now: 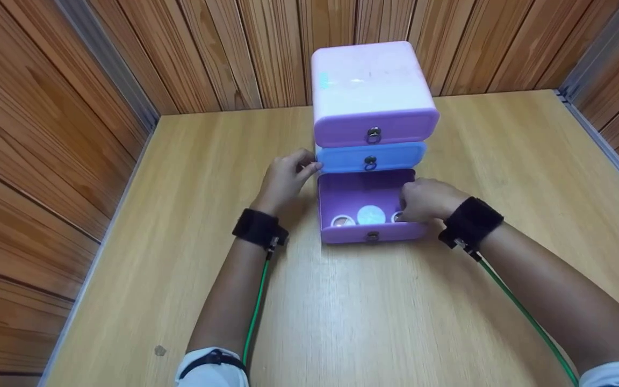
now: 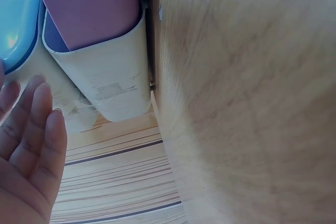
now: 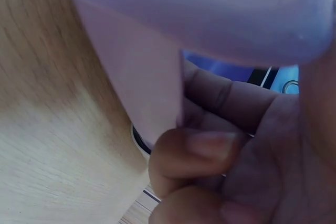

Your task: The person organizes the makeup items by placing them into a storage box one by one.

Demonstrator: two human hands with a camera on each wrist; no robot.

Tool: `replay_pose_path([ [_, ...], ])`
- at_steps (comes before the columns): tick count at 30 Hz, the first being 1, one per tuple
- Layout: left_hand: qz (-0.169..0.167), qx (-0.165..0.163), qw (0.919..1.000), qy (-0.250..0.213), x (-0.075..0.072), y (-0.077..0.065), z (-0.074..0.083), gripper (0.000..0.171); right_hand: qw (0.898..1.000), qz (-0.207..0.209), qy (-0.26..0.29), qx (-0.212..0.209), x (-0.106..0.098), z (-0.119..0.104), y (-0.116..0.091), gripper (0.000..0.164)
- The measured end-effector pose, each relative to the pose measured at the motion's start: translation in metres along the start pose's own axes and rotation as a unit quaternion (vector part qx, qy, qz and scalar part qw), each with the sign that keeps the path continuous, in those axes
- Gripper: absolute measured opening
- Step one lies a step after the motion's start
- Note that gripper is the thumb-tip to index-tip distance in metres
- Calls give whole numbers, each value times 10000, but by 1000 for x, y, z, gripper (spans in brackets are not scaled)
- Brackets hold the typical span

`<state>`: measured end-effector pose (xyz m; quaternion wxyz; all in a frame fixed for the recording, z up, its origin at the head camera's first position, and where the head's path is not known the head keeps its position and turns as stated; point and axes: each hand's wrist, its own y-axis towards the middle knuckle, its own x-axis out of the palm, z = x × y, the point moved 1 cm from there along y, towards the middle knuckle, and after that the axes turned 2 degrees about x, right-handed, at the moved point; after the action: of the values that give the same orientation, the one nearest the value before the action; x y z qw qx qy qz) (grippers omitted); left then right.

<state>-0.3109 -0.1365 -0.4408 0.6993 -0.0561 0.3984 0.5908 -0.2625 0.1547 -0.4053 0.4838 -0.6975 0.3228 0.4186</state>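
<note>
A small three-tier drawer cabinet [image 1: 371,75] has a pink-white top and a purple upper drawer [image 1: 342,130]. Below that is a shut blue drawer [image 1: 342,158]. The purple bottom drawer [image 1: 344,235] is pulled out. In it lie a round white-rimmed item [image 1: 343,221] with a brownish middle and a larger whitish disc [image 1: 371,215]. My right hand [image 1: 432,199] reaches over the drawer's right wall with bent fingers, partly hiding another small round item [image 1: 395,216]; I cannot tell whether it is pinched. My left hand [image 1: 283,180] touches the blue tier's left side, fingers extended.
The cabinet stands on a wooden table [image 1: 180,258] near the planked back wall [image 1: 277,54]. Side walls flank the table. A green cable [image 1: 257,306] runs from each black wristband [image 1: 258,228]. A small dark spot [image 1: 160,350] marks the table at front left.
</note>
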Motion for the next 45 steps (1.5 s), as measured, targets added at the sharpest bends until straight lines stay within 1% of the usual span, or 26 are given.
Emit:
replay_pose_path([
  [6,-5,33,9999,-106,7,9,7,24,9993,351,7,110,0,10,-5,29],
  [12,-17,-16,10000,19,3,2,4,25,9986,473,219,29,6,8,-5,30],
  [15,19,-73,9999,77,1,0,2,24,9968,653,451,-92,6,8,-8,29],
  [18,41,-105,9997,203,-5,-5,3,24,9880,1273,846,-234,7,9,-14,24],
  [20,-13,-93,9996,264,-9,-7,5,25,9765,1801,1153,-265,9,13,-22,21],
  [22,-116,-67,9994,331,-12,-9,9,25,9644,2263,1339,-297,12,20,-33,22],
  [23,-181,-57,9991,369,-14,-11,12,26,9597,2420,1397,-310,14,24,-37,22],
  [25,-343,-6,9978,568,-19,-16,16,26,9536,2588,1496,-369,19,33,-46,22],
  [28,-605,101,9938,926,-27,-27,23,26,9499,2603,1655,-508,30,45,-58,22],
  [31,-897,260,9885,1189,-32,-44,26,23,9508,2431,1839,-558,42,52,-65,21],
  [35,-1366,547,9809,1275,-32,-71,26,16,9549,2187,1902,-641,54,54,-66,21],
  [39,-1787,899,9718,1247,-28,-94,27,14,9567,2146,1805,-782,61,51,-67,21],
  [42,-1880,1086,9692,1164,-24,-104,28,15,9582,2145,1729,-768,63,49,-68,22],
  [45,-1780,1163,9706,1132,-22,-107,29,16,9599,2113,1703,-705,62,49,-69,22],
])
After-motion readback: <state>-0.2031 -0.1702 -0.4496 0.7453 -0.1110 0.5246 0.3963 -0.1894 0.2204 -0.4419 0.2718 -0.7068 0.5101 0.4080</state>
